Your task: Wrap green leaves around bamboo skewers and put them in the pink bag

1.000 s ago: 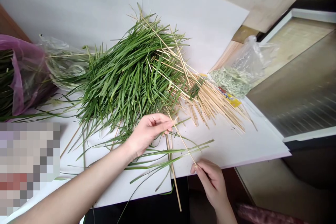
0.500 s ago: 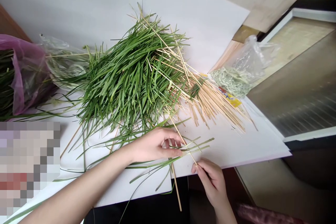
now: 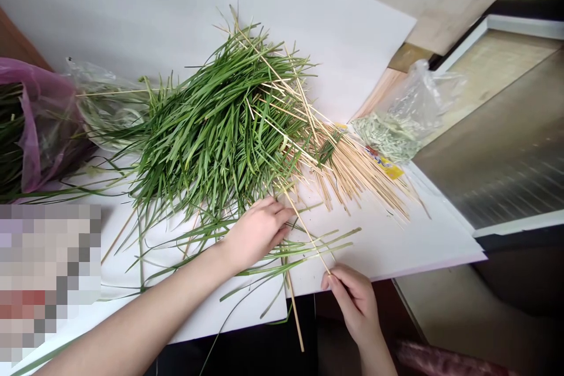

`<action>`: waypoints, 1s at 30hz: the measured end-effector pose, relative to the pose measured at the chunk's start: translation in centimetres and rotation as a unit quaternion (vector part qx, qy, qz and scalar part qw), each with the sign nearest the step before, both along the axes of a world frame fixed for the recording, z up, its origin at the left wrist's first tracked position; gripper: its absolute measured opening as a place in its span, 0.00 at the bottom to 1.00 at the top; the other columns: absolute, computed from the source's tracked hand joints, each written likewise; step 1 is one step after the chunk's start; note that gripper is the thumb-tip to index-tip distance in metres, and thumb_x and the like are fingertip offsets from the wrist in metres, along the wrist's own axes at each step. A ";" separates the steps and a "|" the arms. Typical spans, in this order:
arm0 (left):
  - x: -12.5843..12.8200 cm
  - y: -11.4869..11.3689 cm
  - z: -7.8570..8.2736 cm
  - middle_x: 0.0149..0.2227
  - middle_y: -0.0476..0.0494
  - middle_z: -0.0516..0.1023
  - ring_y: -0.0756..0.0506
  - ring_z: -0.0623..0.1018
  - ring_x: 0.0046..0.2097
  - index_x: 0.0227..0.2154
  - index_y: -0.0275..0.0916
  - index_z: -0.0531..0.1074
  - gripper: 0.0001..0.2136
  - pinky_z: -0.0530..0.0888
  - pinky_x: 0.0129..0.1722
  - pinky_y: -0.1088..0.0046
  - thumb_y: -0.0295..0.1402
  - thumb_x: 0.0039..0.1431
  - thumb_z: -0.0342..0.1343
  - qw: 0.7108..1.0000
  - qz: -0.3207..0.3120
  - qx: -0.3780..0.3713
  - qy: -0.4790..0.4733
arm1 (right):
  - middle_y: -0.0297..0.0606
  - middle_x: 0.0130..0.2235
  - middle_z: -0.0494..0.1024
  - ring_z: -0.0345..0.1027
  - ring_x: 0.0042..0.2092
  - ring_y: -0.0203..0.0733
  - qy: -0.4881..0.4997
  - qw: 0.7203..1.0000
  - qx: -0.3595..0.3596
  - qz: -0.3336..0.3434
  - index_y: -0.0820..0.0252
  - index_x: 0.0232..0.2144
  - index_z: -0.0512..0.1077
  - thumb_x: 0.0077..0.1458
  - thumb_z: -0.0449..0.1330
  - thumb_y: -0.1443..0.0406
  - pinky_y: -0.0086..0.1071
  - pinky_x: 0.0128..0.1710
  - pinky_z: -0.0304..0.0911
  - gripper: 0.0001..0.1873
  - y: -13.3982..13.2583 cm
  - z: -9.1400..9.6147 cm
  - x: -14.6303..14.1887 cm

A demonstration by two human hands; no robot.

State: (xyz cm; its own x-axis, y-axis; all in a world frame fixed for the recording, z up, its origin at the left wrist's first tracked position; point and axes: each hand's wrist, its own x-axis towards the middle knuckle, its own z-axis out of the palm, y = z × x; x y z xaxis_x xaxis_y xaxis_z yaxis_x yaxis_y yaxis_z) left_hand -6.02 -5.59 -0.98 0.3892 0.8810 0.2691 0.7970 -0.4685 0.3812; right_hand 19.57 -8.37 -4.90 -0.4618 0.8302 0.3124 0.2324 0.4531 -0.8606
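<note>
My left hand [image 3: 258, 230] lies palm down on loose green chive leaves [image 3: 299, 249] at the near edge of a big chive pile [image 3: 215, 129], fingers stretched forward and close together, touching the stalks. My right hand [image 3: 355, 302] sits at the front edge of the white paper and pinches the near end of a thin bamboo skewer [image 3: 306, 229] that slants up-left across the loose leaves. A second skewer [image 3: 294, 311] lies under the leaves and sticks out over the edge. A heap of bamboo skewers [image 3: 361, 179] fans out to the right of the pile.
White paper sheets [image 3: 396, 235] cover the table. A clear plastic bag [image 3: 405, 114] of pale trimmings lies at the right, a pink bag [image 3: 35, 123] of greens at the far left. A metal-framed counter [image 3: 515, 147] runs along the right. A blurred patch sits at lower left.
My left hand went from pinching leaves near the skewer, down onto the loose leaves, and now rests flatter and further up by the pile. My right hand kept hold of the skewer end.
</note>
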 end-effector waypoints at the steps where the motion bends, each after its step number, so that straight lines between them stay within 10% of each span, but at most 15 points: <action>1: 0.0 0.0 0.0 0.43 0.37 0.78 0.38 0.73 0.47 0.52 0.36 0.73 0.14 0.71 0.53 0.57 0.32 0.67 0.52 1.000 0.004 0.001 0.005 | 0.33 0.25 0.67 0.62 0.27 0.42 0.001 1.000 0.000 0.001 0.57 0.26 0.69 0.71 0.52 0.64 0.33 0.28 0.54 0.18 0.0 0.0 0.0; 30: 0.0 -0.6 1.1 0.39 0.41 0.76 0.38 0.73 0.44 0.39 0.38 0.71 0.06 0.68 0.47 0.60 0.26 0.58 0.54 0.999 0.029 -0.015 -0.037 | 0.32 0.25 0.68 0.62 0.28 0.42 0.012 1.000 -0.011 0.005 0.57 0.27 0.69 0.71 0.52 0.65 0.32 0.29 0.55 0.17 -0.1 -0.2 0.1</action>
